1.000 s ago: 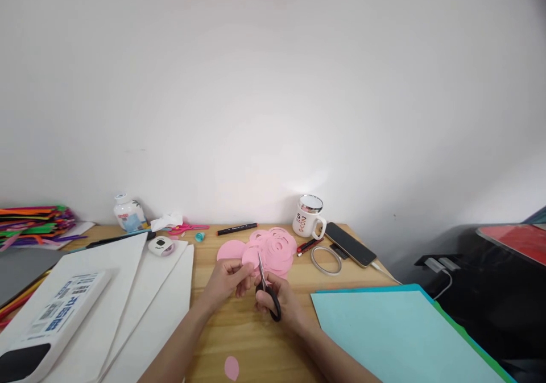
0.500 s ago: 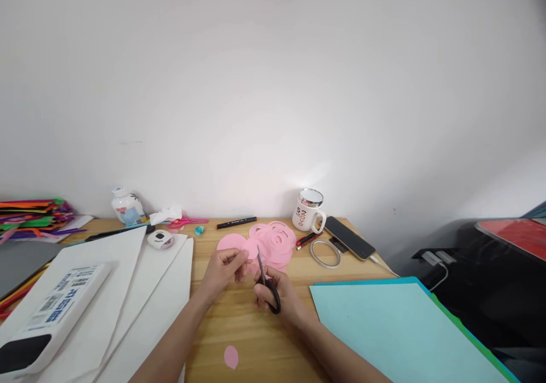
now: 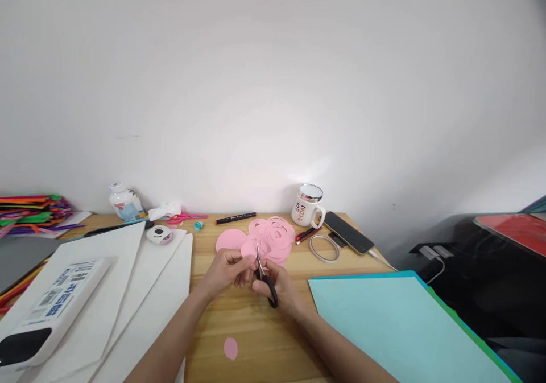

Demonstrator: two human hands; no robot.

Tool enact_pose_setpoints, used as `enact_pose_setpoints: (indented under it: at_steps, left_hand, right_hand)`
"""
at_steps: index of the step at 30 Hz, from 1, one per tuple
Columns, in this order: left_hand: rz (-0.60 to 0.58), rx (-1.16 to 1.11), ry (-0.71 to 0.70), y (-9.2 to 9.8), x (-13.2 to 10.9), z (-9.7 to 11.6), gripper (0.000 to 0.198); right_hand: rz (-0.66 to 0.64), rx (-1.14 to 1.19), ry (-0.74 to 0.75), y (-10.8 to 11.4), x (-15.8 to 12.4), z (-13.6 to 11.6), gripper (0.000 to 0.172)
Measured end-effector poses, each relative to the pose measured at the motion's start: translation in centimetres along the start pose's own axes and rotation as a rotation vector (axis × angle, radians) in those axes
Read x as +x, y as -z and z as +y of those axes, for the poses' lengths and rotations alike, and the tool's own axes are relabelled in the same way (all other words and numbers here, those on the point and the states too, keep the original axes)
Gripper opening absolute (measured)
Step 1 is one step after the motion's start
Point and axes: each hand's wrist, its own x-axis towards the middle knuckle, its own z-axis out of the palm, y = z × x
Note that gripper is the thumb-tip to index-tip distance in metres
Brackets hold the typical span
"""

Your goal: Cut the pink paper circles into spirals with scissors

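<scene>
My left hand point(image 3: 231, 269) pinches a small pink paper disc point(image 3: 248, 248) between thumb and fingers. Black-handled scissors point(image 3: 269, 289) are in my right hand point(image 3: 278, 287), their blades pointing up and away at the disc's right edge. Just beyond both hands lies a pile of pink paper circles and rings point(image 3: 278, 236). A larger pink paper circle point(image 3: 230, 239) rests to its left. Nearer to me on the wooden table, a pink petal-shaped paper piece point(image 3: 231, 348) lies by itself.
White sheets point(image 3: 166, 303) with a white box-like device point(image 3: 55, 309) cover the left. Light blue sheets point(image 3: 375, 320) lie on the right. Along the back are a black marker point(image 3: 236, 218), a mug point(image 3: 305, 208), a tape ring point(image 3: 313, 255) and a phone point(image 3: 347, 232).
My two hands have come slightly closer together, and the scissors now meet the disc's edge with their blades nearer each other. The view has shifted a little.
</scene>
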Motion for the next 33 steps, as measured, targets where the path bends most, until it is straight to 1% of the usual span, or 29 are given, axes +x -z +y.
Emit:
enact_pose_setpoints:
  at_steps: [5, 10, 15, 19, 24, 30, 33]
  left_hand:
    - [-0.021, 0.0, 0.008, 0.2, 0.0, 0.2, 0.034]
    - [-0.008, 0.026, 0.01, 0.5, 0.1, 0.2, 0.036]
    - [0.009, 0.055, 0.008, 0.6, 0.1, 0.1, 0.038]
    - [0.041, 0.073, 0.003, 0.7, 0.1, 0.4, 0.039]
    - [0.08, 0.041, -0.023, 0.8, 0.1, 0.9, 0.04]
    - [0.2, -0.011, -0.087, 0.9, 0.2, 0.8, 0.036]
    - [0.192, 0.002, -0.084, 0.8, 0.2, 0.6, 0.036]
  right_hand:
    - [-0.038, 0.031, -0.001, -0.1, -0.1, -0.2, 0.043]
    - [-0.017, -0.008, -0.041, -0.4, -0.2, -0.6, 0.039]
    - [-0.011, -0.019, -0.044, -0.3, -0.3, -0.7, 0.041]
    - [-0.004, -0.01, -0.048, -0.3, -0.2, -0.3, 0.039]
    - [0.018, 0.052, -0.071, -0.2, -0.1, 0.4, 0.04]
    - [0.02, 0.079, -0.073, -0.3, -0.1, 0.5, 0.035]
    - [0.035, 0.1, -0.061, -0.4, -0.1, 0.5, 0.034]
